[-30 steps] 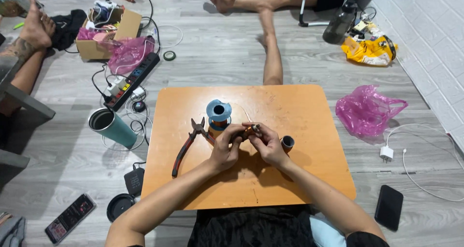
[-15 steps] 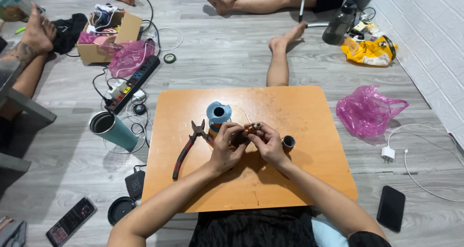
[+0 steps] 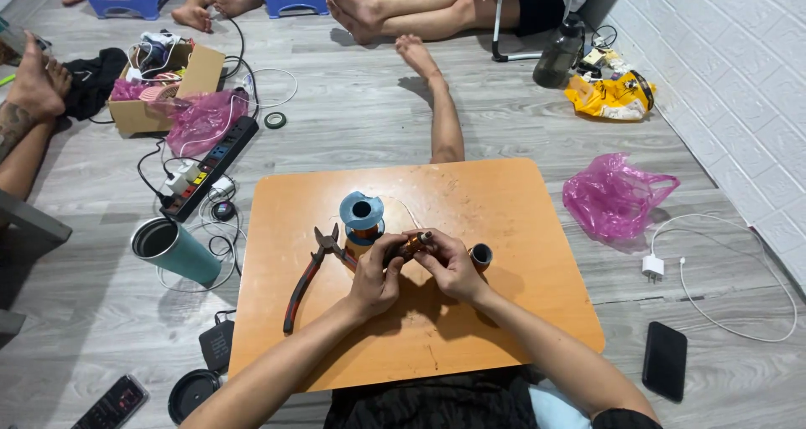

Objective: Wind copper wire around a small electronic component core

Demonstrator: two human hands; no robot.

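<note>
My left hand [image 3: 375,274] and my right hand [image 3: 447,264] meet over the middle of a low orange table [image 3: 512,227], both gripping a small copper-wound coil [image 3: 410,246] held between the fingers. Just behind my hands stands a blue spool of copper wire [image 3: 362,218], with a thin strand running off to the right. Red-handled pliers [image 3: 311,271] lie on the table, left of my left hand. A small dark ring of tape [image 3: 480,255] sits just right of my right hand.
A teal tumbler [image 3: 173,249], power strip [image 3: 207,167], cables and a cardboard box [image 3: 164,85] sit on the floor at left. A pink bag [image 3: 617,196], charger [image 3: 653,267] and phone [image 3: 664,360] lie right. Other people's legs and feet stretch across the floor behind.
My hands stay on the coil in the same spot. The view has tilted up, showing more floor and stools behind. The other person's leg beyond the table has shifted.
</note>
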